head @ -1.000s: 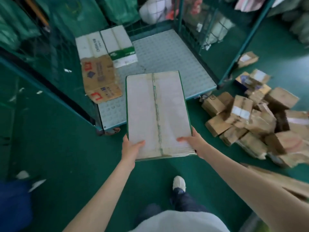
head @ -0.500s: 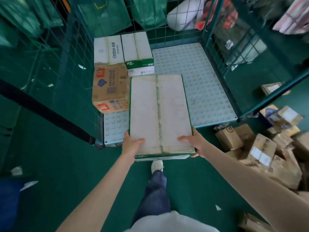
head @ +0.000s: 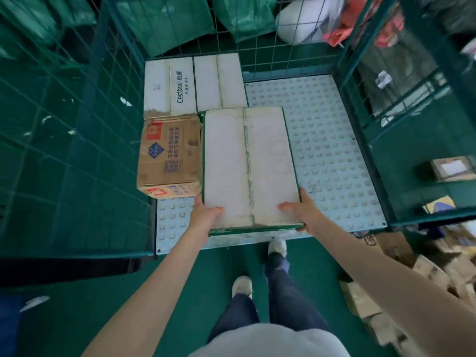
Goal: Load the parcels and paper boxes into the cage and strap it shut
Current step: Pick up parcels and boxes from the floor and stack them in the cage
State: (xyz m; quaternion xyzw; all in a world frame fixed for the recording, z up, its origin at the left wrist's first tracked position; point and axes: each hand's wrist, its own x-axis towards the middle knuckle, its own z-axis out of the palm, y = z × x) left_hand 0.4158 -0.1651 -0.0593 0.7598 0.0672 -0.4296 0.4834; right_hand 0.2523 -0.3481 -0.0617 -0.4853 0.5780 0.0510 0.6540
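I hold a large white paper box with green edges (head: 248, 163) over the cage's studded grey floor (head: 329, 155). My left hand (head: 204, 211) grips its near left corner, thumb on top. My right hand (head: 300, 210) grips the near right corner the same way. The box lies level, right beside a brown printed carton (head: 170, 155) and just in front of two white boxes (head: 195, 83) that stand at the cage's back left. Whether the held box touches the floor I cannot tell.
Green wire mesh walls (head: 64, 140) close the cage on the left, back and right (head: 401, 104). Green bags and a white sack (head: 306, 19) lie behind it. Several brown parcels (head: 425, 276) are piled on the green ground at my right. My feet stand at the cage's open front.
I have stepped up to the cage, and the white box has moved forward and down into it, next to the brown carton. Both hands keep the same hold.
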